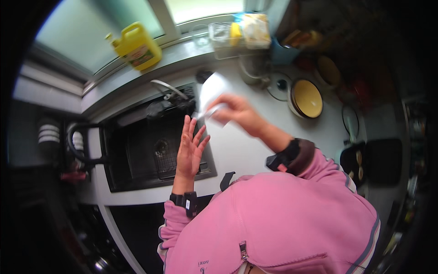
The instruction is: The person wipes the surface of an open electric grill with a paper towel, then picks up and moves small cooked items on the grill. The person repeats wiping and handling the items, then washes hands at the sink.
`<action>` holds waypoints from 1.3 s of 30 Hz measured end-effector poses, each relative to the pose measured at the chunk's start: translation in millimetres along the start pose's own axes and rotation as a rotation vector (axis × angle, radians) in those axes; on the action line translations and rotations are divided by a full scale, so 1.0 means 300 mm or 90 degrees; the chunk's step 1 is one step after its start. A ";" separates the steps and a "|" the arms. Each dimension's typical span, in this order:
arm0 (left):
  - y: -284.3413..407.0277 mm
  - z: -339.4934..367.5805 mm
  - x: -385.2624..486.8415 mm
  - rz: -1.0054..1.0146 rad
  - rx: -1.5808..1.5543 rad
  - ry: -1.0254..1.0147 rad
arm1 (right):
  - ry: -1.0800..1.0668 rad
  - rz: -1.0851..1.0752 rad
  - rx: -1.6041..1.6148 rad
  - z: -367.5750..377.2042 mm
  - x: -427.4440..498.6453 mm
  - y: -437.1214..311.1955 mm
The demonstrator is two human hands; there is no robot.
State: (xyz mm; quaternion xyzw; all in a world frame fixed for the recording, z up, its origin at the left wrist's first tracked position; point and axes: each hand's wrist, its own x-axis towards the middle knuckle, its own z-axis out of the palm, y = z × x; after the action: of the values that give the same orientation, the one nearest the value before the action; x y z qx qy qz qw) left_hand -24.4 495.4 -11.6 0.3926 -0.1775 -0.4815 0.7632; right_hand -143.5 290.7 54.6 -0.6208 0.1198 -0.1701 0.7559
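Note:
A white sheet (213,89), which looks like a paper towel or thin cloth, is gripped in my right hand (234,111) above the counter beside the sink. Motion blurs it, so its exact kind is unclear. My left hand (191,150) is raised over the right side of the black sink (133,150), fingers apart and holding nothing. Its fingertips come close to the lower end of the sheet; whether they touch I cannot tell. Inside the sink lie a wire rack (166,162) and a round drain (162,146).
Behind the sink stands a faucet (171,90). A yellow jug (138,48) is on the window sill, with a clear plastic box (222,37) farther right. On the right-hand counter (246,147) are a glass lid (279,85) and a yellow-lined bowl (308,99).

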 end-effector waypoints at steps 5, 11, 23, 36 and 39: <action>-0.112 0.113 0.109 -0.278 -0.144 0.054 | -0.007 0.113 -0.076 0.078 -0.188 0.124; -0.333 0.316 0.094 -0.467 -0.374 -0.161 | 0.303 -0.114 -0.807 -0.012 -0.477 0.147; -0.808 0.889 -0.045 -0.674 -0.131 -0.321 | 0.691 -0.107 -0.704 -0.284 -1.297 0.089; -1.301 1.469 -0.348 -0.775 0.166 -0.556 | 1.025 0.037 -0.490 -0.891 -2.205 0.018; -1.261 1.366 -0.307 -0.754 0.275 -0.527 | 1.179 0.132 -0.822 -1.143 -2.442 -0.181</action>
State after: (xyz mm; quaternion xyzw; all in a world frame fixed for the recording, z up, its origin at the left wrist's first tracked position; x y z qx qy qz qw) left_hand -559.3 314.0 -35.5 0.3505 -0.2997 -0.8739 0.1537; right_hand -953.0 271.1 16.9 -0.5168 0.7495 -0.4070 -0.0747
